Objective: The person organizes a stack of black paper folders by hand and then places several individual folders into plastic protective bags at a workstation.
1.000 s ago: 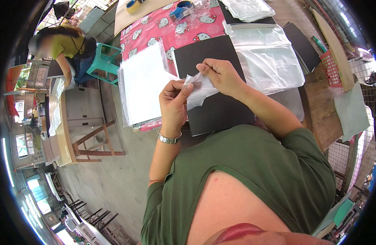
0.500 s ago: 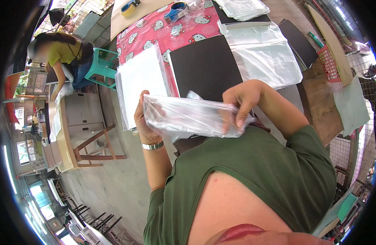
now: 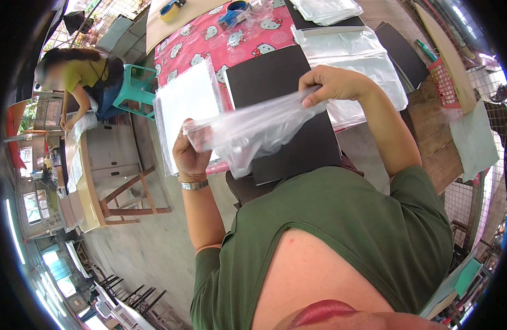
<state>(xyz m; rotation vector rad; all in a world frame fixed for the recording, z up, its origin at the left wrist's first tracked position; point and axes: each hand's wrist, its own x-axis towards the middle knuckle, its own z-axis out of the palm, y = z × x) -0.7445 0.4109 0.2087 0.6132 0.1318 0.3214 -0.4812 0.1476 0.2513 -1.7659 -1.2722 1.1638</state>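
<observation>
A clear plastic bag (image 3: 259, 129) is stretched between my two hands, its lower part hanging loose and crumpled. My left hand (image 3: 192, 154), with a metal watch at the wrist, grips the left end, and some of its fingers show through the film. At the other end my right hand (image 3: 337, 87) pinches the bag between thumb and fingers. Beneath it lies a black sheet (image 3: 297, 148), partly covered by the bag. To the left is a stack of white sheets in clear plastic (image 3: 190, 91).
Flat clear plastic bags (image 3: 355, 60) lie right of the black sheet. Tape dispensers (image 3: 234, 16) sit on the pink patterned cover (image 3: 195, 38). A red basket (image 3: 444, 85) stands at the right. A person in a yellow top (image 3: 80, 74) works at another table, near a green stool (image 3: 133, 88).
My right hand has moved up and away from me, pulling its end of the bag higher. My left hand has shifted slightly left and nearer. More of the black sheet shows.
</observation>
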